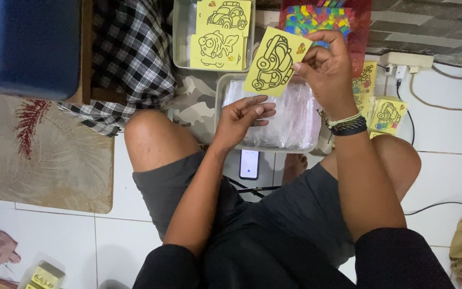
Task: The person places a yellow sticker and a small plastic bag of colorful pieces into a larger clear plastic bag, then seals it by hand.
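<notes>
Here the right hand (324, 72) pinches a yellow car-outline card (275, 62) by its right edge, thumb and fingers clamped on it, tilted in the air just above the clear tray of plastic sleeves (290, 120). The left hand (241, 116) lies on the sleeves at that tray's left side, fingers loosely spread, gripping nothing. Beyond the tray, a second tray (180, 37) holds more yellow cards. A phone (249, 164) lies just below the tray, between the knees, partly hidden.

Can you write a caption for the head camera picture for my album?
Right hand holds a yellow car card; left hand rests on clear bags.
</notes>
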